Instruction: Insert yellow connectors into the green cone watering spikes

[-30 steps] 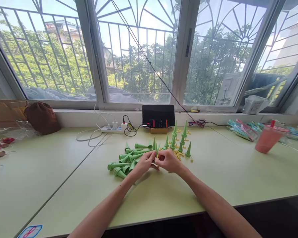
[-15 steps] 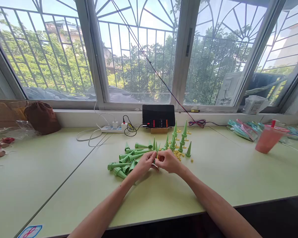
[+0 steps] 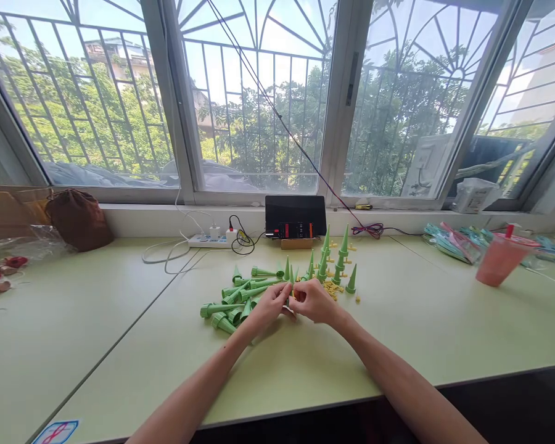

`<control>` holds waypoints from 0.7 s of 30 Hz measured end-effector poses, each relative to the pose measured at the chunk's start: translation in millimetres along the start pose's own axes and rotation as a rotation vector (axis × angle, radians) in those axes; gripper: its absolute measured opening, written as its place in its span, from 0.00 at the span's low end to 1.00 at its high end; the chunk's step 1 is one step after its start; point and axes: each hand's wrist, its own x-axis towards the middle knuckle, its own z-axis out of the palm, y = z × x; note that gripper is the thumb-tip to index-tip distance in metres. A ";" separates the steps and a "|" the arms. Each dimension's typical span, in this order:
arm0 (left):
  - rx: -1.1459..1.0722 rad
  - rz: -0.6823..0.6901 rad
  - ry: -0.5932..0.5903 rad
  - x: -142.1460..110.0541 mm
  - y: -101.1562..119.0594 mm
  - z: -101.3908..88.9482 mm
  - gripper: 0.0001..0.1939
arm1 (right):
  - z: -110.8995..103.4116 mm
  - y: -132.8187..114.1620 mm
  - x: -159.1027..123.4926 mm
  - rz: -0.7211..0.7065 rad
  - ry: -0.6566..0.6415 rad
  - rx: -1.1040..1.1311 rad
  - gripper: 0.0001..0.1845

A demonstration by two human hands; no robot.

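Close together over the middle of the table, my two hands meet at one green plastic spike [image 3: 291, 275], whose pointed tip rises between them. My left hand [image 3: 276, 300] is closed around its lower part, which the fingers hide. My right hand [image 3: 312, 300] pinches at the spike's side, where a speck of yellow shows; it looks like a small yellow valve, mostly covered by the fingertips. Left of the hands lies a heap of loose green spikes [image 3: 222, 308]. Beyond my right hand stand stacked green spikes [image 3: 340, 259] with yellow valves sticking out, beside a pile of small yellow valves [image 3: 332, 290].
A tablet [image 3: 295, 209] with a phone leaning on it stands at the back, near a white power strip [image 3: 213, 240] with cables. To the right is a pink cup [image 3: 502, 262] with a straw. A brown drawstring bag [image 3: 78, 219] sits at the left.
Almost nothing differs. Both hands stay at the same spike, with at most a slight shift of the right fingers.
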 end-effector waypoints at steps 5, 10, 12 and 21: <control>0.000 -0.003 0.000 0.3 -1.3 -0.5 0.23 | 0.4 1.2 0.4 -0.011 0.002 -0.001 0.15; 0.014 -0.011 0.014 0.0 -0.5 0.4 0.23 | 1.8 2.3 0.4 -0.026 0.003 0.002 0.15; 0.019 -0.013 0.019 -0.3 0.5 0.9 0.22 | 1.7 1.8 0.3 -0.028 0.003 0.002 0.14; 0.025 -0.016 0.015 -1.1 3.1 2.0 0.22 | 0.8 1.3 0.1 -0.031 0.001 -0.007 0.14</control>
